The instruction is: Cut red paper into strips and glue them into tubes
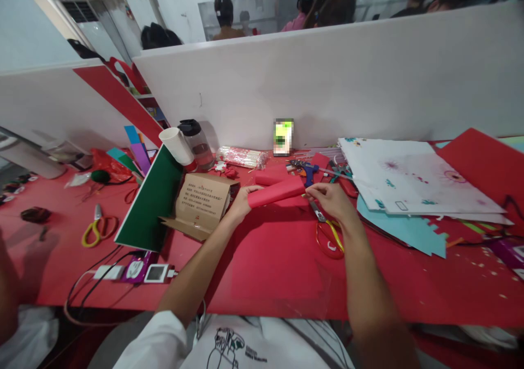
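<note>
My left hand (242, 200) grips one end of a folded strip of red paper (275, 192), raised above the table. At the strip's other end is my right hand (325, 196), its thumb and fingers pinched together; what lies between them is too small to make out. Below my right hand lie scissors with yellow handles (336, 238). Just behind the strip rests a blue glue gun (310, 171). Another piece of red paper (266, 179) shows beyond the strip, and red sheets cover the table in front of me.
A cardboard box (200, 202) and a green board (149, 208) stand left, near a clear bottle (200, 145). Second scissors (97, 230) and a power strip (137, 268) lie further left. White printed sheets (413, 178) are stacked right. A phone (283, 138) leans on the partition (327, 79).
</note>
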Tool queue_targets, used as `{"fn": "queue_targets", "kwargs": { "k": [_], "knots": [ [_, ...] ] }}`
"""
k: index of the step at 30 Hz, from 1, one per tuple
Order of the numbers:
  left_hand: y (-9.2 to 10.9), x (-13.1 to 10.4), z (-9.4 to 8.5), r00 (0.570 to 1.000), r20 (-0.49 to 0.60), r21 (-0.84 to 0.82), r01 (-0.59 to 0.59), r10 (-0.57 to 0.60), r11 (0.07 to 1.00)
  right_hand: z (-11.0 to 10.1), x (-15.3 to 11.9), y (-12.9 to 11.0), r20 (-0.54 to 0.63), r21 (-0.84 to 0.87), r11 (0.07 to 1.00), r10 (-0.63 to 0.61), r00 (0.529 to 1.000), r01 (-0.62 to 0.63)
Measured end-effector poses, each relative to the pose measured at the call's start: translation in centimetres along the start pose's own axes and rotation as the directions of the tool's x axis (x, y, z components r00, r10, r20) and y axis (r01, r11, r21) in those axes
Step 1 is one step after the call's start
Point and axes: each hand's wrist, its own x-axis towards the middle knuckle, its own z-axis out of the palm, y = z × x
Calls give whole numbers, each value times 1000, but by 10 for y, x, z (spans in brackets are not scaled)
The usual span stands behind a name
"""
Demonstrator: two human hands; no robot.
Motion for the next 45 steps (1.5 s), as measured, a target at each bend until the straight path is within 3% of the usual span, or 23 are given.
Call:
{"fn": "queue_targets", "kwargs": {
  "k": [12,20,24,33,36,40,45],
  "knots": [
    [-5,0,-2,999,13,-28,37,-37,999,8,-3,-9,33,-43,999,16,999,-15],
    [-6,1,-2,997,45,-95,73,-69,993,16,0,-9,6,-106,989,-99,995,99],
    [-5,0,0,999,48,-139,19,-12,990,24,-3,-15,48,-74,994,-80,996,84],
    [-7,-2,-5,999,25,-93,-42,45,995,32,-5,-20,185,-114,977,-158,970,180],
    [-1,-4,-4,997,69,-61,-37,42,997,32,-5,-17,268,-151,970,-147,952,192],
    [12,-11,3,979,206,12,4,-6,1000,36,-5,-15,359,-169,965,-131,924,202],
    [24,-16,7,936,350,68,10,-34,998,58,15,-30,333,-110,968,-179,926,226]
  ]
}}
